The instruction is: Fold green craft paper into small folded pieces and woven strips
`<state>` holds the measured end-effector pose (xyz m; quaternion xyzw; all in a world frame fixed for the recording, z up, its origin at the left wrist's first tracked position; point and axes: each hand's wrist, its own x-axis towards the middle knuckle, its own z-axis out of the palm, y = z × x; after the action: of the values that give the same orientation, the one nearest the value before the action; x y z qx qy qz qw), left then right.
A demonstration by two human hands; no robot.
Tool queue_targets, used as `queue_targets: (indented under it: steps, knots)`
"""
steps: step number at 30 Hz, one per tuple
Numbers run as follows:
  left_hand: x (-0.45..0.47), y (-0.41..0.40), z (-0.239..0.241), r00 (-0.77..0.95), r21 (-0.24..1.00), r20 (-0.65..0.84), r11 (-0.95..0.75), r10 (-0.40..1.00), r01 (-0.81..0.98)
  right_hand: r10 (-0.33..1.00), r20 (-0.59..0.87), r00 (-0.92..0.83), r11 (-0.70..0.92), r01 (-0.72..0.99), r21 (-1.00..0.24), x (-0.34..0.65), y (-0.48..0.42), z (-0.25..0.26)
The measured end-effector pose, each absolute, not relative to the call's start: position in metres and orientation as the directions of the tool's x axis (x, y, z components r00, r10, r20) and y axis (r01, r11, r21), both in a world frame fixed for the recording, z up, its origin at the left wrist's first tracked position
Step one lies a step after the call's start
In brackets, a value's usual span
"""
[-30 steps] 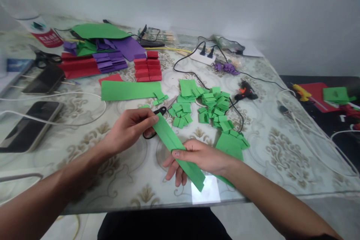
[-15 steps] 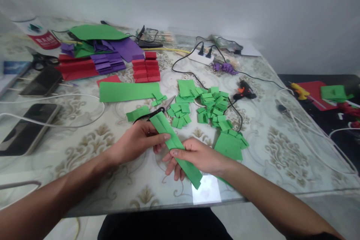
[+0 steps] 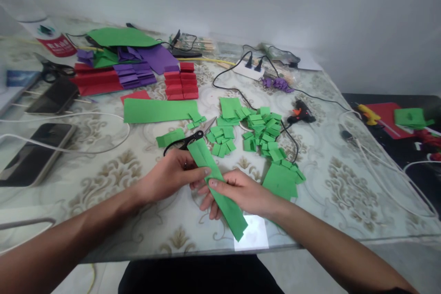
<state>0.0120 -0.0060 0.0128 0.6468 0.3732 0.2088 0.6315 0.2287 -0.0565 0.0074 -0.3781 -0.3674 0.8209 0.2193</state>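
A folded green paper strip (image 3: 227, 204) is held slantwise above the table's front part. My left hand (image 3: 175, 172) pinches its upper half, thumb on top and fingers underneath. Lower down, my right hand (image 3: 237, 189) grips the same strip between thumb and fingers. Black-handled scissors (image 3: 193, 138) lie just beyond my left hand, blades pointing away to the right. Small cut green paper pieces (image 3: 263, 128) are heaped past my right hand. A long green paper band (image 3: 158, 111) lies flat behind the scissors.
Two phones (image 3: 37, 154) and a white cable lie at left. Red folded paper (image 3: 181, 85) and purple paper (image 3: 134, 75) sit farther back. At right are a black glue gun (image 3: 301, 112) and a white power strip (image 3: 248, 70) with black cords.
The strip has turned a little, its lower end now closer to the table's front edge. Both hands keep hold of it, with the thumbs close together. The view has shifted slightly.
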Motion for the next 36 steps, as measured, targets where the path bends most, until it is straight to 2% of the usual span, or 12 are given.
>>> queue_targets:
  steps: [5, 10, 16, 26, 30, 36]
  knots:
    - [0.013, -0.009, 0.012, 0.648, 0.983, -0.160, 0.057, 0.745, 0.177, 0.635, -0.480, -0.605, -0.645, -0.074, -0.761, 0.229, -0.057, 0.007]
    - [0.005, 0.002, 0.019, 0.522, 0.987, -0.095, 0.011, 0.848, 0.162, 0.625, -0.481, -0.614, -0.653, -0.076, -0.753, 0.230, -0.056, 0.008]
    - [-0.005, 0.013, 0.024, 0.471, 0.985, -0.058, -0.025, 0.880, 0.169, 0.615, -0.486, -0.621, -0.668, -0.083, -0.739, 0.229, -0.057, 0.006]
    - [0.012, -0.011, 0.016, 0.570, 0.981, -0.148, 0.047, 0.808, 0.189, 0.648, -0.465, -0.603, -0.659, -0.137, -0.740, 0.226, -0.057, 0.003]
    - [0.004, 0.000, 0.026, 0.474, 0.978, -0.066, -0.037, 0.878, 0.205, 0.654, -0.469, -0.593, -0.648, -0.119, -0.752, 0.229, -0.055, 0.006]
    - [-0.014, 0.024, 0.030, 0.249, 0.989, 0.010, -0.046, 0.968, 0.139, 0.673, -0.469, -0.572, -0.630, -0.113, -0.768, 0.231, -0.053, 0.012]
